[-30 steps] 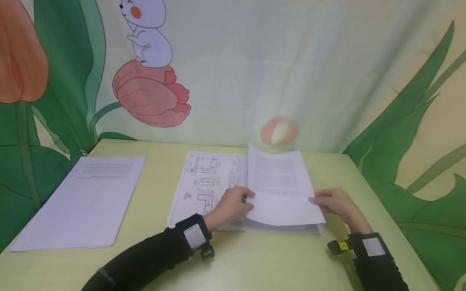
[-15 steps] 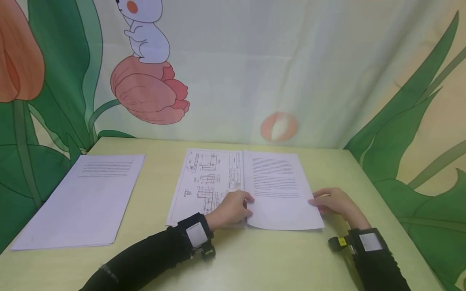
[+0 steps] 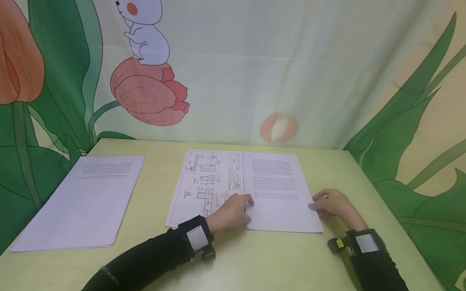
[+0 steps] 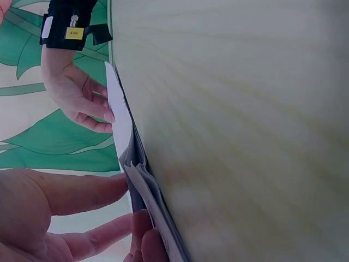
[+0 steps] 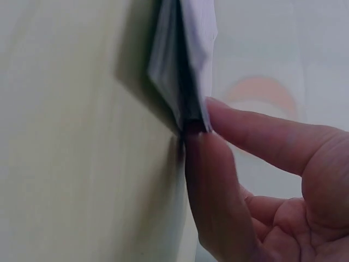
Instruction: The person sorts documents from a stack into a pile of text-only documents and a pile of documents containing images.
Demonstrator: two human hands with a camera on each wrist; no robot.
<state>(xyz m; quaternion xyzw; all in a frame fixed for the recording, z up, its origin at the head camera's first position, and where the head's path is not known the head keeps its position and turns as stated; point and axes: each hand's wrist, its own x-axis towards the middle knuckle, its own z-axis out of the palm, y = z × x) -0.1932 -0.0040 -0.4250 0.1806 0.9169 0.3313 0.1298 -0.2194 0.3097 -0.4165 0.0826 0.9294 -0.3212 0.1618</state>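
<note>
An open paper booklet lies on the table in the head view. Its left page [image 3: 183, 206] carries technical drawings, and its right page [image 3: 280, 212] carries printed text. My left hand [image 3: 233, 210] rests over the lower part of the left page, thumb and index fingertip at the fold [image 4: 131, 164]. Part of the drawing is hidden under that hand. At the outer edge of the right page, my right hand [image 3: 333, 203] pinches the sheet [image 5: 196, 49] between thumb and index finger. The right wrist view shows the sheet's edge raised slightly from the pages below.
A separate stack of white paper [image 3: 80, 210], with a few printed lines at its top, lies on the left of the pale table [image 3: 255, 262]. Behind the table hangs a curtain [image 3: 225, 81] printed with flowers and a white animal.
The lifted text page has come down flat onto the right side of the booklet. Both hands have stayed nearly in place, the left thumb and fingers shifting slightly at the fold.
</note>
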